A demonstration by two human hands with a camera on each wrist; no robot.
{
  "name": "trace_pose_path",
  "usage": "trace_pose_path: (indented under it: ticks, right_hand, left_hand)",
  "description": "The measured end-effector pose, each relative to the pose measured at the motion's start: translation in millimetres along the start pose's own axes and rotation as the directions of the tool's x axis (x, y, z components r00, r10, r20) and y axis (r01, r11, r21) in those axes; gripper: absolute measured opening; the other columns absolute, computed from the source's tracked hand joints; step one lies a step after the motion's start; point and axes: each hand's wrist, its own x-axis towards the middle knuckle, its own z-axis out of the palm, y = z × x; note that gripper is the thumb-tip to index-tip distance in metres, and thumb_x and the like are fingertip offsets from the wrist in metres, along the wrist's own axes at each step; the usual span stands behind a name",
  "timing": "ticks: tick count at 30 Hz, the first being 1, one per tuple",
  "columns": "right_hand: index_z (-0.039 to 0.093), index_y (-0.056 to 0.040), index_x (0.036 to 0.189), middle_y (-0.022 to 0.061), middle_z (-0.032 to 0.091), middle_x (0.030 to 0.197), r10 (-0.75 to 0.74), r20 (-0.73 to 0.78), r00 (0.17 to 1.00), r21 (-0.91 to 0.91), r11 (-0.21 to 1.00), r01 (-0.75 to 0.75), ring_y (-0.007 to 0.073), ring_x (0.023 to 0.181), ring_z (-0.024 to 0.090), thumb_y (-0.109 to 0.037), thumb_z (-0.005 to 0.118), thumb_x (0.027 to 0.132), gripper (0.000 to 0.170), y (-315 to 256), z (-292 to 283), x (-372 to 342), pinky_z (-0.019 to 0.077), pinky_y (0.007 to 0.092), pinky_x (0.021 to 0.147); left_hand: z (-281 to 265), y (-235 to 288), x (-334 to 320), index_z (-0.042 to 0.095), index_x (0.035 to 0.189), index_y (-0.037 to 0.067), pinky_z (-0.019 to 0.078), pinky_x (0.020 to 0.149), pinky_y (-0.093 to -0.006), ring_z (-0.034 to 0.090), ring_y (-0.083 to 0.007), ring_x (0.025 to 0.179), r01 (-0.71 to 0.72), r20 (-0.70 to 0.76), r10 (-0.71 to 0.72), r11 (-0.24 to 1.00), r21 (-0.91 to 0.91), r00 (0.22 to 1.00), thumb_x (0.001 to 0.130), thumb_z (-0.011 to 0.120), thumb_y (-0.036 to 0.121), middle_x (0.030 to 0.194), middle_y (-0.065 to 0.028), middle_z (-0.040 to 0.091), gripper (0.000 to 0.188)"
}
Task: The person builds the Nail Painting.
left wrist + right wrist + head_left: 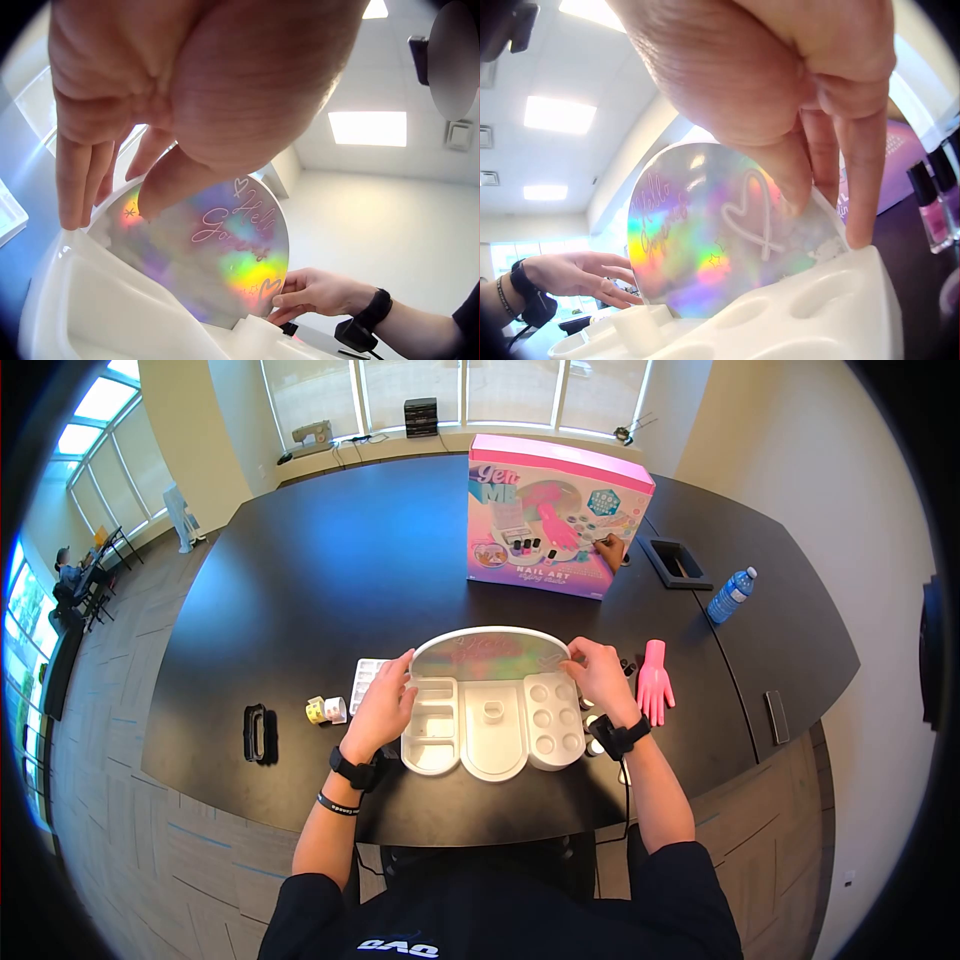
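A white compartment tray (494,730) lies near the table's front edge, with a shiny rainbow-coloured panel (490,657) standing at its back. My left hand (380,705) grips the panel's left edge, thumb on the front face, other fingers beside and behind it. At the opposite edge my right hand (603,678) pinches the panel (705,225) with its thumb in front. Fingertips of both hands reach the tray's back corners. Lettering and hearts show on the panel (210,255) in both wrist views. Whether its lower edge sits in a slot, I cannot tell.
A pink toy box (555,520) stands behind. To the right are a pink model hand (655,685), small bottles (930,214), a water bottle (732,596) and a phone (776,717). Sticker rolls (326,710), a black frame (255,733) and a white palette (366,682) lie left.
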Motion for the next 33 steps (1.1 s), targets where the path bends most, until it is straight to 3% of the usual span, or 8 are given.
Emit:
trace_pose_path:
  ticks: [13,18,25,27,33]
  right_hand:
    - [0.072,0.0044,0.104,0.0196,0.081,0.095,0.02,-0.006,1.0,0.018,1.0,-0.019,0.0309,0.086,0.081,-0.002,0.08,0.092,0.016,-1.3,-1.8,-5.1,0.0638,0.0391,0.08]
    - [0.069,0.0045,0.106,0.018,0.079,0.093,0.06,0.001,0.998,0.126,0.99,-0.06,0.0273,0.082,0.08,-0.004,0.08,0.095,0.018,3.2,1.5,-4.2,0.0624,0.0376,0.077]
    - [0.067,0.0038,0.109,0.0172,0.078,0.094,0.044,0.002,0.999,0.169,0.985,-0.044,0.0276,0.084,0.08,-0.005,0.079,0.097,0.019,13.6,6.1,-5.7,0.0619,0.038,0.077]
    - [0.066,0.0033,0.108,0.0168,0.077,0.094,-0.013,-0.039,0.999,0.182,0.983,0.02,0.0271,0.086,0.08,-0.005,0.078,0.097,0.019,18.0,8.9,-6.4,0.0618,0.0384,0.079]
    - [0.066,0.003,0.107,0.0157,0.077,0.095,0.041,-0.007,0.999,0.18,0.983,-0.04,0.0274,0.089,0.079,-0.003,0.078,0.096,0.018,8.6,6.1,-12.1,0.0616,0.0386,0.081]
  left_hand:
    - [-0.8,0.3,-1.3,0.044,0.161,0.0,0.0589,0.102,-0.0416,0.069,-0.0384,0.129,-0.015,0.009,0.014,0.999,0.036,1.0,0.103,0.063,0.0,0.147,-0.0232,0.055,0.061]
    - [-1.6,3.1,-0.2,0.046,0.16,-0.001,0.0599,0.103,-0.0409,0.07,-0.0384,0.128,-0.002,-0.012,0.002,1.0,-0.017,1.0,0.105,0.063,0.001,0.147,-0.0228,0.055,0.058]
    - [-2.6,2.6,0.2,0.043,0.164,0.001,0.0602,0.103,-0.0407,0.069,-0.038,0.128,-0.008,0.003,0.008,1.0,-0.013,1.0,0.105,0.061,0.0,0.148,-0.0223,0.054,0.061]
    - [-1.6,3.1,-0.1,0.042,0.164,0.001,0.06,0.102,-0.0403,0.069,-0.037,0.128,0.0,-0.003,0.0,1.0,-0.015,1.0,0.105,0.061,0.0,0.148,-0.0221,0.054,0.062]
    - [0.0,2.5,-0.8,0.043,0.165,0.0,0.0579,0.101,-0.0402,0.067,-0.0348,0.125,0.005,-0.004,-0.005,1.0,0.009,1.0,0.104,0.064,0.001,0.146,-0.0215,0.055,0.064]
